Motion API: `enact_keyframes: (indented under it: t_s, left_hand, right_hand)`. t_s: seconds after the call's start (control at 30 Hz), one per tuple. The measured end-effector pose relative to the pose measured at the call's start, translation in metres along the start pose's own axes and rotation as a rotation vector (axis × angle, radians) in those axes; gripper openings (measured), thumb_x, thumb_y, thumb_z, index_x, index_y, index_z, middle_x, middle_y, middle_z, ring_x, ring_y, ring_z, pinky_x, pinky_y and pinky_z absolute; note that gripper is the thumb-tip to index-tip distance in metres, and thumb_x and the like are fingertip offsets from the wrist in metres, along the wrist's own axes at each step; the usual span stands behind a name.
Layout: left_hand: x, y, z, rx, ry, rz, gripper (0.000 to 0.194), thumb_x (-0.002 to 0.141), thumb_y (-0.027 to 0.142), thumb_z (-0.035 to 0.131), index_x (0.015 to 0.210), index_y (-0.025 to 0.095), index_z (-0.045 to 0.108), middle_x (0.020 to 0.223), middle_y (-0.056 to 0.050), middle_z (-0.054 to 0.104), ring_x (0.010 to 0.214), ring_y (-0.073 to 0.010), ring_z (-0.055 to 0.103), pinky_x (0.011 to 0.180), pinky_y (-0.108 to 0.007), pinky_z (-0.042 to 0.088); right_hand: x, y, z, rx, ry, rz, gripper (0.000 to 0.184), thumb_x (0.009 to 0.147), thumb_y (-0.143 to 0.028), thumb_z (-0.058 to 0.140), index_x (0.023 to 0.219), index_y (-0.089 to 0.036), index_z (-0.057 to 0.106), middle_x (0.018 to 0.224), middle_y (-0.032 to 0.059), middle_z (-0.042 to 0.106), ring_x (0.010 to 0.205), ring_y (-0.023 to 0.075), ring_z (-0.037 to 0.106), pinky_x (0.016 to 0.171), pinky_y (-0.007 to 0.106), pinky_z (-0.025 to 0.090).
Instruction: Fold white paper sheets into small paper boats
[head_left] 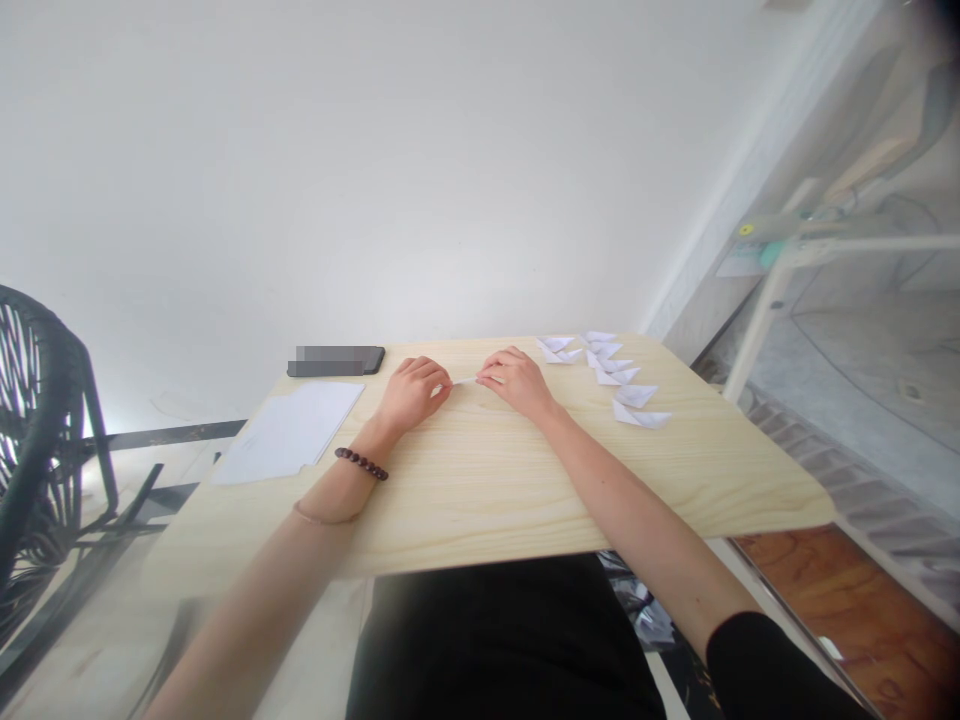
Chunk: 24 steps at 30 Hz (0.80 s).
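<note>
Between my two hands, over the middle of the wooden table (480,480), a thin white strip of folded paper (465,381) shows edge-on. My left hand (416,392), with a dark bead bracelet at its wrist, pinches one end of it. The other end is pinched in the fingertips of my right hand (517,380). Most of the paper is covered by the fingers, so its full shape is hidden. Several folded white paper pieces with pointed ends (613,370) lie on the table to the right of my right hand.
A stack of white paper sheets (289,432) lies at the table's left side. Behind it is a dark phone (337,361), partly blurred out. A white wall (450,180) rises behind the table. A dark woven chair (45,430) stands at left, a white metal frame (761,320) at right.
</note>
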<state>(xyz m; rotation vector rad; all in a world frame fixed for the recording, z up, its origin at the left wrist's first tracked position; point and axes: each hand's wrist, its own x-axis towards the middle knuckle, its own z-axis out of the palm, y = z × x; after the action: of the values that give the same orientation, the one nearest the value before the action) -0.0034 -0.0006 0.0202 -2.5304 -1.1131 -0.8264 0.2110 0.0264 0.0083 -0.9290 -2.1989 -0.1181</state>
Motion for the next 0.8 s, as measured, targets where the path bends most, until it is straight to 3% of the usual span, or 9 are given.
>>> enact_keyframes:
  t_s: [0.27, 0.4, 0.57, 0.67, 0.8]
  left_hand:
    - [-0.001, 0.003, -0.004, -0.036, -0.138, -0.049, 0.015, 0.078, 0.028, 0.046, 0.078, 0.018, 0.057, 0.084, -0.006, 0.06, 0.086, -0.019, 0.051, 0.078, -0.032, 0.037]
    - [-0.004, 0.002, 0.001, -0.084, -0.196, -0.109, 0.026, 0.081, 0.036, 0.04, 0.09, 0.017, 0.056, 0.09, -0.007, 0.058, 0.087, -0.02, 0.05, 0.079, -0.033, 0.038]
    - [-0.009, -0.008, 0.013, -0.101, -0.23, -0.181, 0.037, 0.084, 0.038, 0.035, 0.113, 0.019, 0.048, 0.114, -0.008, 0.051, 0.104, -0.0219, 0.044, 0.089, -0.037, 0.034]
    - [-0.011, -0.012, 0.016, -0.104, -0.256, -0.161, 0.037, 0.087, 0.035, 0.029, 0.117, 0.023, 0.048, 0.12, -0.006, 0.047, 0.109, -0.0213, 0.041, 0.092, -0.039, 0.032]
    - [-0.012, -0.014, 0.018, -0.114, -0.236, -0.165, 0.035, 0.086, 0.033, 0.032, 0.113, 0.024, 0.052, 0.112, -0.006, 0.051, 0.103, -0.021, 0.044, 0.09, -0.038, 0.034]
  right_hand:
    - [0.0, -0.004, 0.001, 0.003, -0.01, 0.022, 0.011, 0.075, -0.026, 0.058, 0.074, -0.019, 0.066, 0.083, 0.0039, 0.06, 0.085, 0.0163, 0.047, 0.077, 0.029, 0.036]
    - [0.0, -0.006, 0.001, 0.012, -0.066, -0.014, 0.012, 0.076, -0.018, 0.054, 0.075, -0.019, 0.066, 0.086, 0.0036, 0.06, 0.086, 0.0159, 0.046, 0.078, 0.028, 0.037]
    - [-0.004, -0.008, 0.002, 0.026, -0.176, 0.014, 0.025, 0.075, -0.005, 0.047, 0.078, -0.021, 0.066, 0.091, 0.0027, 0.058, 0.088, 0.0147, 0.047, 0.081, 0.027, 0.037]
    - [-0.006, -0.01, 0.003, 0.038, -0.214, 0.037, 0.024, 0.078, -0.01, 0.045, 0.087, -0.02, 0.065, 0.09, 0.0037, 0.058, 0.088, 0.0146, 0.048, 0.083, 0.028, 0.037]
    - [-0.005, -0.015, 0.004, 0.052, -0.232, 0.048, 0.021, 0.081, -0.025, 0.046, 0.089, -0.018, 0.064, 0.089, 0.0051, 0.058, 0.089, 0.0153, 0.048, 0.084, 0.029, 0.036]
